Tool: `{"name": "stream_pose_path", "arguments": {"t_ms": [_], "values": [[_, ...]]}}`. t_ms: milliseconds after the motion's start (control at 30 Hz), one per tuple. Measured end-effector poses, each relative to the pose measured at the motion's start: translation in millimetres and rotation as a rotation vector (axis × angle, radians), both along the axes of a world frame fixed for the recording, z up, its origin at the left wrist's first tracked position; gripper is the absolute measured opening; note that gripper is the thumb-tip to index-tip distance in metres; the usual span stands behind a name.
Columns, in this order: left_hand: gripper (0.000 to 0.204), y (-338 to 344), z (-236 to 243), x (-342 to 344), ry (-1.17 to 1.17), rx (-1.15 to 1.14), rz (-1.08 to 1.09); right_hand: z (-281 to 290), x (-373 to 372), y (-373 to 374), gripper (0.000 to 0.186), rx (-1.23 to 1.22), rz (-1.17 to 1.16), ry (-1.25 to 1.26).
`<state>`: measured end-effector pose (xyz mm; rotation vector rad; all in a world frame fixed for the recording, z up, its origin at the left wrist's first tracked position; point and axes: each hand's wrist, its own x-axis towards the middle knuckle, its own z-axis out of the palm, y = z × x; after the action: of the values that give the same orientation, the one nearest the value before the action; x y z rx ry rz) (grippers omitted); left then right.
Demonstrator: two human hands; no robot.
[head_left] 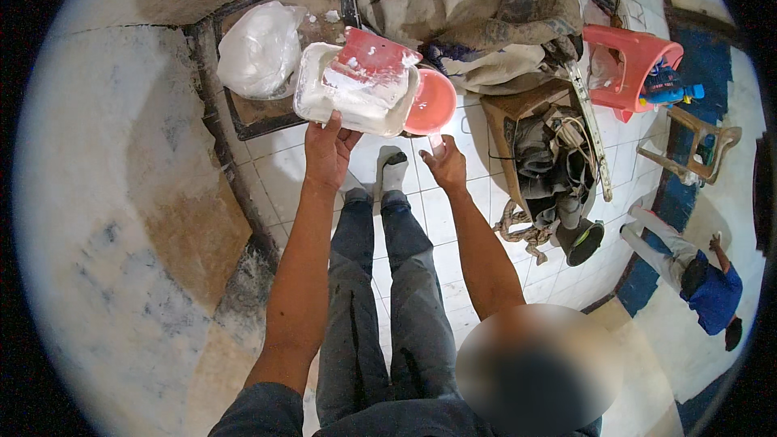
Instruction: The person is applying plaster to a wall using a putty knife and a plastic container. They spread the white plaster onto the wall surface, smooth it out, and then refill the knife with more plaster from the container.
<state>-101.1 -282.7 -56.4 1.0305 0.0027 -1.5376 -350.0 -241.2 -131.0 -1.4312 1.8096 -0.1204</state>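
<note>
My left hand (327, 146) grips the near rim of a rectangular plastic tub (312, 81) smeared with white paste. A red flat scraper (376, 55), also streaked with white, lies across the tub's far side. My right hand (447, 165) is closed on the handle of a pink dipper (435, 101). The dipper's round cup is beside the tub's right end, seemingly against it; its contents cannot be made out. Just left of the tub sits a knotted-looking white plastic bag (259, 50), bulging with something I cannot see.
Under the bag is a dark-framed board (243, 117) against the wall. Dirty sacks (518, 16) are heaped at the back. To the right stand a cardboard box (506, 133) of worn items, a pink stool (619, 65) with bottles, and a wooden stool (704, 146). Another person (712, 291) is far right.
</note>
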Motion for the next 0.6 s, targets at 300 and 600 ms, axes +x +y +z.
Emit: {"name": "stream_pose_path", "arguments": {"t_ms": [300, 600], "values": [[0.048, 2, -5, 0, 0.005, 0.056, 0.033, -4, -1, 12, 0.063, -0.027, -0.084, 0.025], [0.048, 2, 3, 3, 0.005, 0.029, 0.054, 12, -9, 9, 0.05, -0.469, -0.195, 0.055]]}}
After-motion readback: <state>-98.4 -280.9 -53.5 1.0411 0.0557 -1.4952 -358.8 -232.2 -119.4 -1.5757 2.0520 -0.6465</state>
